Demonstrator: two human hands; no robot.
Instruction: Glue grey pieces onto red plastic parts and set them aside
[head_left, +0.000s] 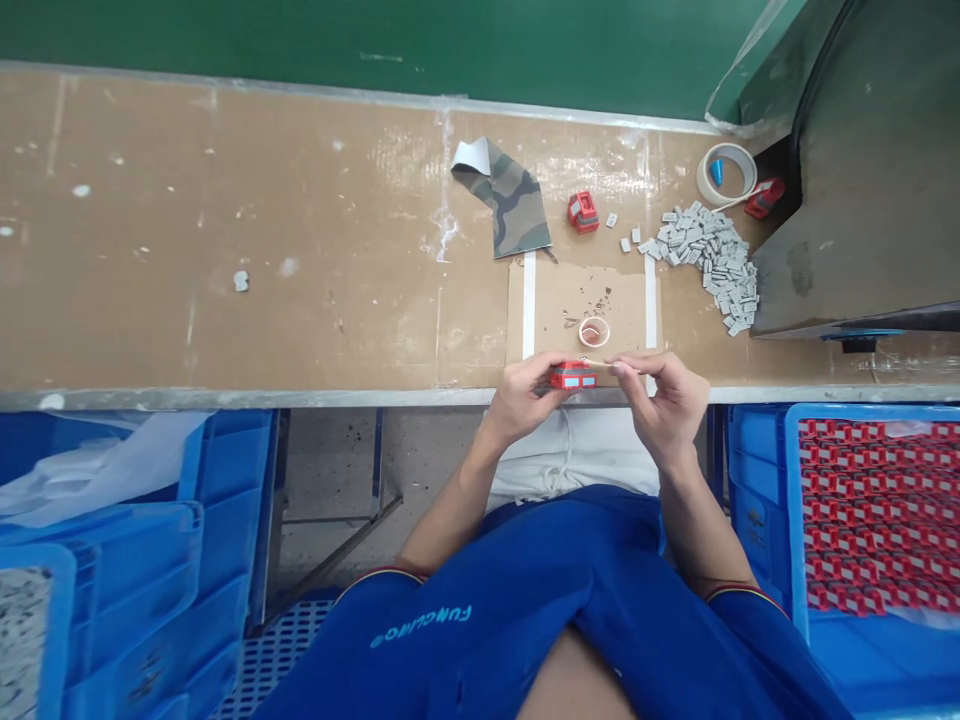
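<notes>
At the table's front edge, my left hand (529, 398) is closed on a small red toy vehicle part (574, 376) with light blue windows and a grey band. My right hand (670, 402) pinches a thin pale stick (604, 365), and its tip meets the top of the red part. Just beyond them stands a small cup (594, 332) with something reddish-brown in it, on a cardboard sheet (621, 290) scattered with dark specks. A second red part (583, 212) sits farther back, near a few small grey pieces.
Many small grey pieces (712, 255) are heaped at right, by a tape roll (703, 178) and another red piece (766, 198). A metal box (862, 230) bounds the right side. Camouflage cloth (517, 205) lies behind. Blue crates (793, 520) flank me; the right one holds rows of red parts.
</notes>
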